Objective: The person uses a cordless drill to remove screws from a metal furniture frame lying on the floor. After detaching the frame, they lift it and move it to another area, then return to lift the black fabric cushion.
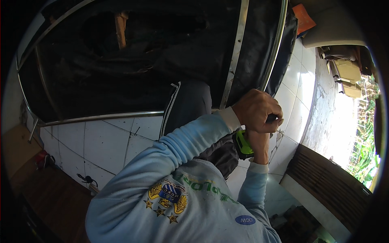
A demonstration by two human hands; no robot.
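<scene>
A lime-green and black power tool, which looks like a cordless drill, is largely covered by my hands. My right hand is closed around it, its green base sticking out beside the wrist. Just beyond, my left hand is curled over the tool's dark upper part, fingers bent. Both hands are at the right end of a black-covered panel edged with shiny metal tubing. A flat metal strip crosses that panel. The tool's tip is hidden.
My bent knee rests against the panel's near edge. A torn opening there shows a wooden piece. White floor tiles lie around. Brown slatted wood and cardboard boxes stand at right, an orange item far right.
</scene>
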